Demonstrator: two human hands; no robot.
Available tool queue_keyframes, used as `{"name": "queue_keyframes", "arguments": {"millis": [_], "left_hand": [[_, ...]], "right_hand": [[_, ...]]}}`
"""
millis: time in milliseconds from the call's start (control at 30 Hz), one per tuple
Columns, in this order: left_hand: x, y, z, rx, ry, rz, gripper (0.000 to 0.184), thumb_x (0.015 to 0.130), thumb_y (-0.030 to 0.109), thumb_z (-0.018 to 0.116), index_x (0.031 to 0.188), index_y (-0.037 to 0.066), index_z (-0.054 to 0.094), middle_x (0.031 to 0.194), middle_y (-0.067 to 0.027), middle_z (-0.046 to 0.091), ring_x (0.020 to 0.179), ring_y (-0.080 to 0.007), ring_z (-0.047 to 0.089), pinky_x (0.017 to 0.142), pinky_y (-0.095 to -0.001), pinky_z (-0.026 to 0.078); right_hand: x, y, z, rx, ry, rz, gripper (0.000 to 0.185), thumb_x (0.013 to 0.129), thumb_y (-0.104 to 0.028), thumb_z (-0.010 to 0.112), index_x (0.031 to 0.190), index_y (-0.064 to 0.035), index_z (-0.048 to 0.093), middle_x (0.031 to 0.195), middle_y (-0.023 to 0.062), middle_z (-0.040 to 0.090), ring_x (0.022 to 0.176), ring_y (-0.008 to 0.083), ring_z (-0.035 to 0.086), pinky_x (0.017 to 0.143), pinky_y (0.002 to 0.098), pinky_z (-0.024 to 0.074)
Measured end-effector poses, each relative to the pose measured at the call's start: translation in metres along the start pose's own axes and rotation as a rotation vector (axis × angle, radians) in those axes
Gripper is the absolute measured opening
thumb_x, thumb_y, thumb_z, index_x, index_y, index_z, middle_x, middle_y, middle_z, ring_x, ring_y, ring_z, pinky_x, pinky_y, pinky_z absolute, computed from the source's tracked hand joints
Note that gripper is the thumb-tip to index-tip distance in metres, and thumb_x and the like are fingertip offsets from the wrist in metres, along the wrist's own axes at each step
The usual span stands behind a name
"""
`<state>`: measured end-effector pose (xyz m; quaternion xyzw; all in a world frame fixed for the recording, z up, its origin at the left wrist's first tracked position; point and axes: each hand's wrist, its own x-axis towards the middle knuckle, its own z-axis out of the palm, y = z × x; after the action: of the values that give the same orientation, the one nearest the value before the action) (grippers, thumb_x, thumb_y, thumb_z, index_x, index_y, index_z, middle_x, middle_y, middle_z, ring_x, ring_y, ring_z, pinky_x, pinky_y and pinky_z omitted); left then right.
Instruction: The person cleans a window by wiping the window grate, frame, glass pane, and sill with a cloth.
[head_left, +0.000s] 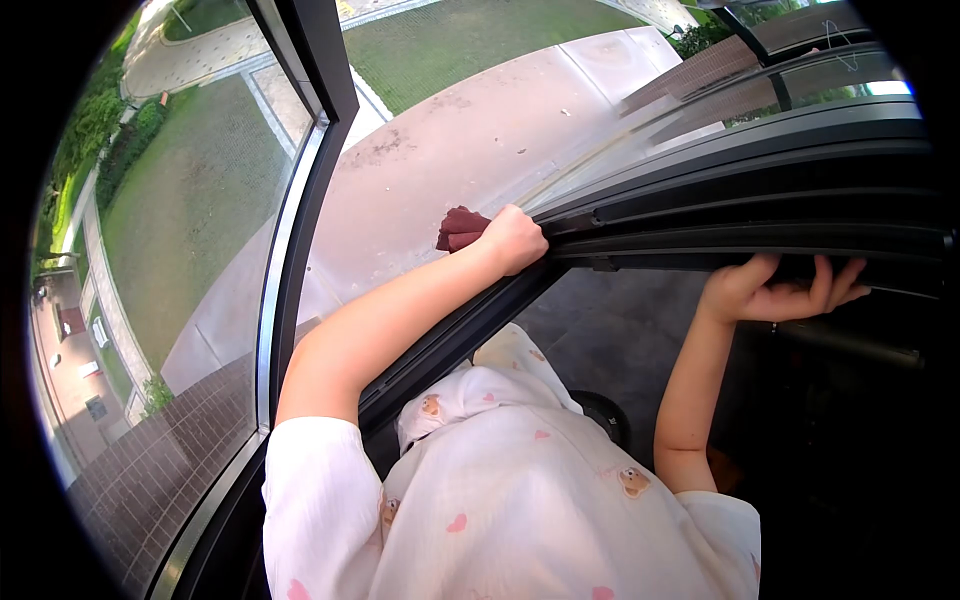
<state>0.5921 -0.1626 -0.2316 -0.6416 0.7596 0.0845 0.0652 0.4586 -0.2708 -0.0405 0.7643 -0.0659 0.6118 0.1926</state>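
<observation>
My left hand (515,240) is closed around a crumpled dark red cloth (462,228), over the sill side of the black window frame (620,245). Part of the cloth sticks out past the fist on the outer side. On the right, my right hand (785,290) grips the frame's inner edge from below, palm up and fingers bent against it. Some of its fingertips are hidden by the frame. To the left, the open window sash (318,200) stands swung outward beyond my left arm.
Outside lies a pale, stained ledge (450,130) with a lawn (480,45) and paths beyond. A glass pane (200,220) fills the left side. Dark grey floor (620,320) shows indoors below the frame. A dark round object (602,415) sits beside my body.
</observation>
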Motion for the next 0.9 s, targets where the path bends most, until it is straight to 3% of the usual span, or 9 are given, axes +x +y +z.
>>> {"name": "queue_keyframes", "arguments": {"millis": [67,167,233,367,433,567,633,733,900], "left_hand": [[0.000,-0.003,-0.005,0.013,-0.057,-0.011,0.014,0.072,0.022,0.052,0.083,0.017,0.058,0.065,-0.0028,0.059,0.063,-0.0191,0.060,0.051,-0.0315,0.045],[-0.004,-0.014,-0.008,-0.084,-0.124,-0.001,0.017,0.072,0.025,0.053,0.086,0.019,0.059,0.072,-0.0030,0.061,0.067,-0.0204,0.060,0.055,-0.0330,0.046],[-0.010,-0.023,-0.005,-0.331,0.030,0.041,0.020,0.073,0.026,0.053,0.091,0.020,0.059,0.077,-0.0035,0.062,0.070,-0.0218,0.060,0.059,-0.0339,0.047],[-0.004,-0.022,-0.008,-0.320,-0.020,0.051,0.023,0.071,0.026,0.054,0.093,0.020,0.060,0.080,-0.0046,0.062,0.074,-0.0224,0.060,0.061,-0.0340,0.047],[0.005,-0.014,-0.018,-0.101,-0.272,-0.030,0.024,0.068,0.025,0.056,0.092,0.023,0.062,0.082,-0.0046,0.062,0.077,-0.0208,0.060,0.062,-0.0339,0.047],[0.002,-0.011,-0.030,-0.136,-0.318,-0.093,0.025,0.065,0.023,0.057,0.089,0.023,0.063,0.084,-0.0044,0.062,0.080,-0.0208,0.060,0.065,-0.0330,0.047],[0.002,-0.014,-0.032,-0.370,-0.418,-0.141,0.031,0.069,0.022,0.053,0.097,0.011,0.062,0.093,-0.0065,0.062,0.086,-0.0208,0.059,0.071,-0.0326,0.045],[0.003,-0.014,-0.034,-0.480,-0.473,-0.217,0.032,0.065,0.018,0.053,0.096,0.023,0.061,0.088,-0.0074,0.062,0.083,-0.0236,0.059,0.070,-0.0333,0.047],[-0.013,-0.026,-0.029,-0.831,-0.544,-0.217,0.038,0.064,0.013,0.051,0.101,0.022,0.058,0.092,-0.0088,0.061,0.081,-0.0235,0.058,0.072,-0.0342,0.046]], "right_hand": [[0.000,-0.001,-0.001,0.021,-0.024,0.021,0.033,0.076,-0.018,0.051,0.103,-0.0010,0.041,0.128,0.0222,0.028,0.126,0.0398,0.004,0.098,0.0575,-0.0011],[0.000,0.000,-0.002,0.003,-0.033,0.008,0.033,0.076,-0.017,0.051,0.103,-0.0012,0.041,0.128,0.0219,0.028,0.126,0.0396,0.004,0.098,0.0569,0.0005],[0.000,0.001,0.001,0.029,-0.015,0.008,0.034,0.077,-0.020,0.051,0.104,-0.0022,0.041,0.128,0.0223,0.028,0.126,0.0407,0.003,0.098,0.0572,-0.0006],[0.000,0.000,0.002,0.078,0.001,0.019,0.034,0.077,-0.021,0.051,0.104,-0.0028,0.040,0.128,0.0226,0.027,0.125,0.0417,0.003,0.098,0.0573,-0.0007],[0.000,-0.001,0.001,0.064,-0.007,0.029,0.034,0.077,-0.020,0.051,0.104,-0.0029,0.040,0.128,0.0224,0.027,0.125,0.0417,0.003,0.098,0.0571,-0.0006],[-0.002,-0.002,0.000,0.032,-0.024,0.044,0.034,0.077,-0.019,0.050,0.104,-0.0028,0.040,0.129,0.0221,0.027,0.125,0.0416,0.003,0.098,0.0568,-0.0003],[-0.001,-0.002,0.000,0.035,-0.021,0.043,0.034,0.077,-0.019,0.051,0.105,-0.0029,0.040,0.129,0.0220,0.026,0.125,0.0415,0.002,0.098,0.0567,-0.0006],[-0.002,-0.002,0.000,0.039,-0.019,0.043,0.035,0.077,-0.020,0.051,0.105,-0.0030,0.040,0.129,0.0219,0.026,0.125,0.0413,0.002,0.098,0.0566,-0.0009],[-0.002,-0.002,0.001,0.029,-0.024,0.044,0.035,0.077,-0.021,0.051,0.106,-0.0030,0.039,0.130,0.0218,0.026,0.125,0.0413,0.001,0.098,0.0565,-0.0010]]}}
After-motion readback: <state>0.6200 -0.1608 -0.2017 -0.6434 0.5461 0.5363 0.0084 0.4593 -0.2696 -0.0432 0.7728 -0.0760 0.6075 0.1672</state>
